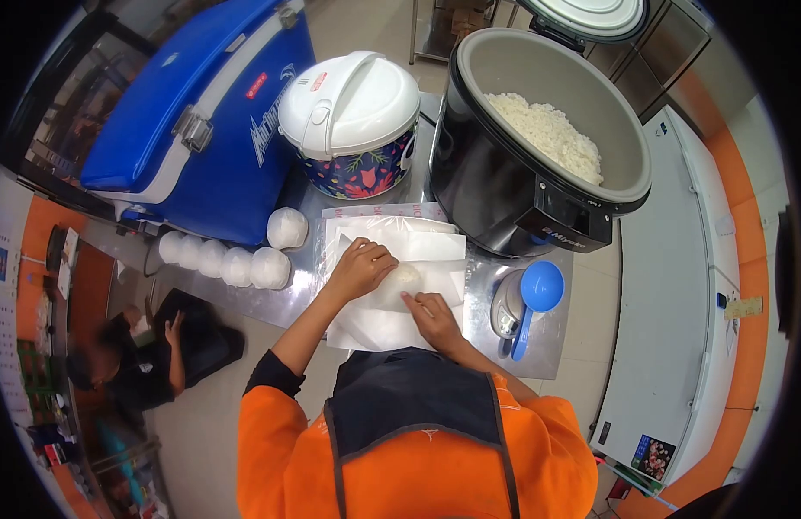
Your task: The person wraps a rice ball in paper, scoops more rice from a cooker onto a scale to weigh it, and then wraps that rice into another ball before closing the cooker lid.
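Orange clothing point(400, 471) under a dark apron point(418, 398) is noted nearest the camera. The fingers of the left hand point(363, 266) are bent and held close together at the upper left edge of a rounded white portion point(402, 279); whether anything is clamped by them cannot be told. At its lower right edge, the thumb and forefinger of the right hand point(433, 318) are placed close to each other; whether they are closed on the wrapping cannot be told either. The portion is located between the two hands, on white paper sheets point(443, 248) stacked on a metal bench point(547, 346).

To the right, a blue scoop point(541, 286) is found beside a round metal container point(507, 304), partly overlapping it in view. Beyond these stands a large black rice cooker point(474, 173), its lid point(591, 13) raised and white rice point(547, 138) held inside. Left of it, a floral container with a white lid point(353, 99) is observed, closed. Six round white bundles point(270, 268) are recorded at the left: five in a touching row, one set just behind the row's right end. Behind them a blue cooler point(218, 130) is shut. Farther left, another person point(149, 359) is seen, blurred; at the far right, a long white chest point(651, 294) is sited.
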The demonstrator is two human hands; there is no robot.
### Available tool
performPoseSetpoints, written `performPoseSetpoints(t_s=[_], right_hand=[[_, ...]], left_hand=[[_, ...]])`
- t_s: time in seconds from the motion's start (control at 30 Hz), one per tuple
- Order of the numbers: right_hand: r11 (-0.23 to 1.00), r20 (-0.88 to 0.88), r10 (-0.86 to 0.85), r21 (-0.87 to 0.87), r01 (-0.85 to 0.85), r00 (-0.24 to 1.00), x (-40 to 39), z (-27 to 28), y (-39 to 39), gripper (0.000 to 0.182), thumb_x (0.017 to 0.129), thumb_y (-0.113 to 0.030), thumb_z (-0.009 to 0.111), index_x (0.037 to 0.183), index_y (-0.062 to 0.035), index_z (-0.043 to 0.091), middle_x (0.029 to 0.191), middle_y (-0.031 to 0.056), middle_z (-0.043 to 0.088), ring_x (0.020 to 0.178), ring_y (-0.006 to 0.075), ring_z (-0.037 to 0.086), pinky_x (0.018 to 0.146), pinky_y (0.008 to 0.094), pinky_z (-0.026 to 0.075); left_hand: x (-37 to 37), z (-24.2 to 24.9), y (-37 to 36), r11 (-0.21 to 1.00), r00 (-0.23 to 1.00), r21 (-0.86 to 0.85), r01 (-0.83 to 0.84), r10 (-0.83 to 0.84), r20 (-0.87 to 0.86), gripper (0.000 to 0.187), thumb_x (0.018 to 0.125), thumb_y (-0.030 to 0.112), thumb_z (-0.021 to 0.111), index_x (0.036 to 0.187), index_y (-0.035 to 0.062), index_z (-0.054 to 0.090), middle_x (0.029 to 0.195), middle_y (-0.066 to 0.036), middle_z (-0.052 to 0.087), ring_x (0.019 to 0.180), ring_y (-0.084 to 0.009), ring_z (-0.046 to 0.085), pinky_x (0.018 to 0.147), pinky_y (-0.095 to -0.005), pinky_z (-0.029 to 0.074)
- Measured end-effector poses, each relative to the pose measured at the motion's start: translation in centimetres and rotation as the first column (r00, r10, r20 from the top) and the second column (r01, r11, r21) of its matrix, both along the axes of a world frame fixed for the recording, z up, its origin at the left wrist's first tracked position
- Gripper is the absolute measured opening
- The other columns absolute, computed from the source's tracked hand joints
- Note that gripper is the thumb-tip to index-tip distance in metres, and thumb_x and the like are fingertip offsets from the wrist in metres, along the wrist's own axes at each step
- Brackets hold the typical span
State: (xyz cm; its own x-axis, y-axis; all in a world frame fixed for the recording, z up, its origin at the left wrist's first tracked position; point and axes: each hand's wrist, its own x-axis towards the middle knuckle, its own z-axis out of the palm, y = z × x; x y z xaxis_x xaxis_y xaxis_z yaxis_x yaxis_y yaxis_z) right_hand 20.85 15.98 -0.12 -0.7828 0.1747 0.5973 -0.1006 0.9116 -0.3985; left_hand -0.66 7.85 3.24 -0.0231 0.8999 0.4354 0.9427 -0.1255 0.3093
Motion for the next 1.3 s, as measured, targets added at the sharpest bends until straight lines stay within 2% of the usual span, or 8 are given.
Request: performPoseSetpoints(t_s=[0.53,0.73,0.8,0.83,0.87,0.97,1.13,1.3], right_hand=[[0.978,0.056,-0.076,-0.190,0.085,0.996,-1.9,-0.9,-0.7,0.043,0.080,0.005,0.062,0.123,0.0026,0.058,0.101,0.0133,0.057,0.085,0.0261,0.058,0.073,0.0344,0.051],[0.829,-0.034,-0.188,-0.541,0.140,0.982,-1.7,-2.0,-0.3,0.026,0.085,-0.003,0.064,0.110,0.0029,0.061,0.102,0.0127,0.056,0.080,0.0269,0.057,0.071,0.0329,0.049],[0.721,0.097,-0.358,-0.603,0.341,0.929,-1.8,-2.2,0.0,0.020,0.082,0.000,0.066,0.102,0.0011,0.062,0.106,0.0139,0.054,0.088,0.0292,0.056,0.077,0.0366,0.047],[0.828,-0.010,-0.485,-0.327,0.456,0.874,-2.1,-2.3,0.1,0.021,0.080,-0.002,0.068,0.100,-0.0050,0.064,0.111,0.0132,0.052,0.100,0.0281,0.052,0.086,0.0398,0.041],[0.831,-0.010,-0.481,-0.325,0.452,0.877,-2.2,-2.2,0.6,0.021,0.080,-0.002,0.068,0.100,-0.0050,0.064,0.111,0.0132,0.052,0.100,0.0281,0.052,0.086,0.0398,0.041],[0.852,-0.127,-0.457,0.221,0.475,0.880,-3.0,-0.5,1.9,0.027,0.070,-0.009,0.067,0.096,-0.0143,0.065,0.111,0.0046,0.056,0.108,0.0194,0.049,0.087,0.0384,0.031],[0.933,-0.042,-0.297,0.199,0.299,0.954,-2.8,-1.5,3.0,0.023,0.070,-0.007,0.065,0.092,-0.0104,0.063,0.097,0.0022,0.060,0.095,0.0178,0.055,0.081,0.0369,0.031],[0.979,-0.026,-0.175,0.100,0.177,0.984,-1.4,-1.8,2.9,0.024,0.070,-0.003,0.065,0.093,-0.0040,0.061,0.093,0.0063,0.059,0.086,0.0212,0.057,0.078,0.0364,0.036]], left_hand=[[2.7,-2.2,-2.6,0.981,0.997,0.191,0.024,-0.011,-0.073,0.032,0.070,0.007,0.063,0.101,0.0017,0.068,0.091,-0.006,0.064,0.076,-0.0197,0.061,0.066,-0.0312,0.046],[2.7,-2.6,-3.5,0.980,0.970,0.185,0.077,-0.031,-0.240,0.040,0.072,0.009,0.061,0.110,-0.0026,0.065,0.093,-0.006,0.060,0.077,-0.0160,0.057,0.068,-0.0285,0.045],[2.7,-2.4,-3.8,0.985,0.967,0.156,0.073,-0.031,-0.253,0.040,0.072,0.009,0.061,0.111,-0.0018,0.065,0.094,-0.005,0.060,0.079,-0.0159,0.057,0.069,-0.0289,0.045],[2.7,-2.1,-3.9,0.989,0.963,0.128,0.068,-0.032,-0.267,0.041,0.073,0.009,0.060,0.112,-0.0011,0.065,0.095,-0.004,0.060,0.081,-0.0159,0.057,0.070,-0.0293,0.045],[2.6,-1.9,-4.0,0.990,0.963,0.130,0.063,-0.026,-0.267,0.041,0.073,0.009,0.060,0.112,-0.0011,0.065,0.095,-0.004,0.060,0.081,-0.0159,0.057,0.070,-0.0293,0.045],[2.9,-1.1,-4.8,0.996,0.971,0.086,0.013,0.008,-0.239,0.046,0.074,0.009,0.059,0.120,0.0062,0.063,0.101,-0.002,0.059,0.084,-0.0170,0.055,0.073,-0.0308,0.044],[2.4,0.0,-5.7,0.992,0.936,-0.034,-0.123,0.105,-0.337,0.056,0.076,0.005,0.058,0.129,0.0219,0.060,0.104,0.000,0.058,0.081,-0.0194,0.051,0.076,-0.0323,0.043],[2.1,-1.8,-7.1,0.993,0.973,-0.042,-0.110,0.099,-0.209,0.049,0.078,0.006,0.057,0.126,0.0122,0.059,0.096,-0.004,0.057,0.081,-0.0192,0.054,0.075,-0.0313,0.043]])
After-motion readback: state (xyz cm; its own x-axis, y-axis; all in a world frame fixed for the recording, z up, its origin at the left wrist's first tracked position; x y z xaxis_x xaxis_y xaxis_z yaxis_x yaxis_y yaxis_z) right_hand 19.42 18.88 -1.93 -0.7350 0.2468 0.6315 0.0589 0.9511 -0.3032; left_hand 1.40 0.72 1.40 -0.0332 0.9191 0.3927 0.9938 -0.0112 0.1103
